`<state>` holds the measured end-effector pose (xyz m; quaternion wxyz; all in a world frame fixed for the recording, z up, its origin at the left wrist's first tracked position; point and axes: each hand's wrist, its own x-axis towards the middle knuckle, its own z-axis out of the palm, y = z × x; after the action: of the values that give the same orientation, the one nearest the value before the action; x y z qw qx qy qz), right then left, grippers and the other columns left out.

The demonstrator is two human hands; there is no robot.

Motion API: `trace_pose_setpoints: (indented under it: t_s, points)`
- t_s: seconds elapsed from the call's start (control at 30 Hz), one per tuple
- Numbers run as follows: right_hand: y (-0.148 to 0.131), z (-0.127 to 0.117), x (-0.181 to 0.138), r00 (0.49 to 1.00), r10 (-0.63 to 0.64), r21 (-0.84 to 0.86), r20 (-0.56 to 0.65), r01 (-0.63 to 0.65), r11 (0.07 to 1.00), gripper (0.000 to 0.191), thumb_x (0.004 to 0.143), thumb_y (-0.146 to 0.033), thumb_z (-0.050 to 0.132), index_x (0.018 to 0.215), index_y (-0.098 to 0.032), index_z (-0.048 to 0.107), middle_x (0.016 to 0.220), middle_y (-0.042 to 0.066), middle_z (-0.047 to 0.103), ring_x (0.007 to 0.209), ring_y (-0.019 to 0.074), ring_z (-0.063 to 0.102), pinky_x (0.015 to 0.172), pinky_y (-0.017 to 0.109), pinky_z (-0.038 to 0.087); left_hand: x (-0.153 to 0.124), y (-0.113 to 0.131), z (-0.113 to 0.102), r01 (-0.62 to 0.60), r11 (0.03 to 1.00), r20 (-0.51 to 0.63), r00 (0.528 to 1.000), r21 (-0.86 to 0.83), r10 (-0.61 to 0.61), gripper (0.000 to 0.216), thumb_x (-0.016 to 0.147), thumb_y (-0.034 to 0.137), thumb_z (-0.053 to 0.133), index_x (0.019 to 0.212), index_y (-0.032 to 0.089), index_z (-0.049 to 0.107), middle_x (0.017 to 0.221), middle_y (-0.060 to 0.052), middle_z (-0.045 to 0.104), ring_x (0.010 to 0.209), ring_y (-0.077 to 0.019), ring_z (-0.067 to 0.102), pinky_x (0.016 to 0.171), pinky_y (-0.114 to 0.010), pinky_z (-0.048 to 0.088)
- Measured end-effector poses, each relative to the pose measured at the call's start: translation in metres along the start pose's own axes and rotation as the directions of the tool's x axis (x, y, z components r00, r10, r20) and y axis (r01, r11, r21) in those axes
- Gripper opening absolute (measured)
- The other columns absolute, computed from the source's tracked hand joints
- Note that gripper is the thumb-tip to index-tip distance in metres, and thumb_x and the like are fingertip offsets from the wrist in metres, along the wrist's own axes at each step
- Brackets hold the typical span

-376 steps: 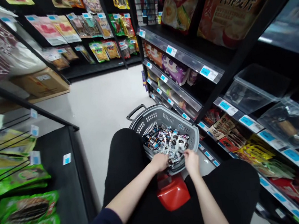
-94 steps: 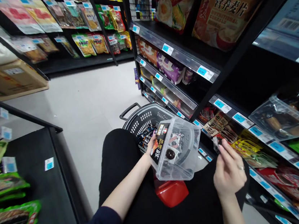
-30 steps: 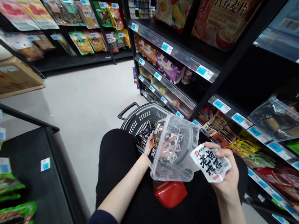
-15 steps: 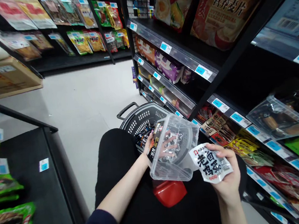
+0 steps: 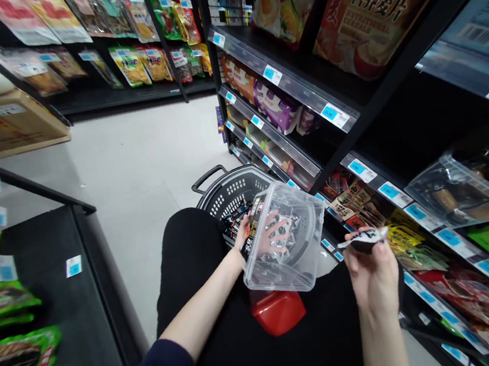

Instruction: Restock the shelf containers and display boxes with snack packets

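My left hand (image 5: pixel 273 236) grips a clear plastic box (image 5: pixel 301 259) from its left side, its fingers showing through the see-through wall. A black label with white print is on the box near my thumb. The box is tilted over my lap. In my right hand (image 5: pixel 373 268) a small white snack packet (image 5: pixel 363 241) is pinched, turned nearly edge-on, with a dark underside showing. Below the box a red object (image 5: pixel 279 312) rests by my lap; its kind I cannot tell. Behind the box stands a grey shopping basket (image 5: pixel 236 187) holding several dark packets (image 5: pixel 234 221).
Shelves with price tags rise on my right, with bagged cereal (image 5: pixel 373 16) on top and another clear box (image 5: pixel 464 191) lower down. A black display shelf (image 5: pixel 82 310) stands on my left. A cardboard box (image 5: pixel 8 123) sits at the back left on the grey floor (image 5: pixel 133 149).
My right hand has turned the packet from facing me with its printed front to nearly edge-on, and shifted it slightly right, away from the box. My left hand still holds the box.
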<state>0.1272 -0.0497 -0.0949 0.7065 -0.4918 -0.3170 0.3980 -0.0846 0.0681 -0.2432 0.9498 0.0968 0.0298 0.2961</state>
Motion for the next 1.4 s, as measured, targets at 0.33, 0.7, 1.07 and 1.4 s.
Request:
trace_pose_setpoints:
  t_s: [0.33,0.7,1.07,1.4]
  points:
    - [0.112,-0.022,0.053,0.94,0.319,-0.899,-0.12,-0.239,0.367,0.041,0.071,-0.055,0.063,0.084,-0.017,0.062,0.079,0.011,0.068,0.081,0.0269,0.065,0.07,0.033,0.048,-0.003,0.018,-0.025,-0.238,0.97,-0.025,0.971,-0.057,0.237,0.089,0.069,0.083,0.038,0.145,0.038,0.03,0.158,-0.008,0.017,0.138,-0.046,0.018,0.103,-0.068,0.013]
    - [0.075,0.002,0.01,0.861,-0.114,-0.798,0.496,0.503,0.333,0.057,0.082,-0.008,0.035,0.139,-0.013,0.039,0.146,0.017,0.037,0.138,0.0257,0.032,0.11,0.05,0.034,-0.003,0.014,-0.025,-0.139,0.987,-0.072,0.988,-0.078,0.134,0.084,0.07,0.082,0.04,0.137,0.032,0.046,0.155,-0.011,0.026,0.135,-0.0464,0.026,0.102,-0.069,0.017]
    - [-0.009,0.005,0.01,0.633,-0.033,-0.626,0.774,0.772,0.111,0.018,0.086,-0.008,0.045,0.081,-0.023,0.054,0.067,-0.001,0.059,0.067,0.0164,0.056,0.102,0.045,0.043,-0.001,0.002,0.011,0.091,0.996,-0.185,0.979,-0.006,-0.09,0.09,0.075,0.076,0.045,0.148,0.028,0.025,0.136,-0.015,0.052,0.12,-0.0396,0.051,0.1,-0.062,0.034]
    - [-0.137,-0.017,0.135,0.839,-0.007,-0.787,0.543,0.507,-0.352,0.004,0.088,-0.023,0.055,0.084,-0.023,0.056,0.07,0.002,0.064,0.073,0.02,0.062,0.089,0.038,0.044,0.008,0.013,0.003,0.044,0.979,-0.413,0.91,0.199,0.043,0.08,0.081,0.061,0.049,0.148,0.023,0.027,0.143,-0.011,0.047,0.098,-0.0252,0.063,0.078,-0.037,0.053]
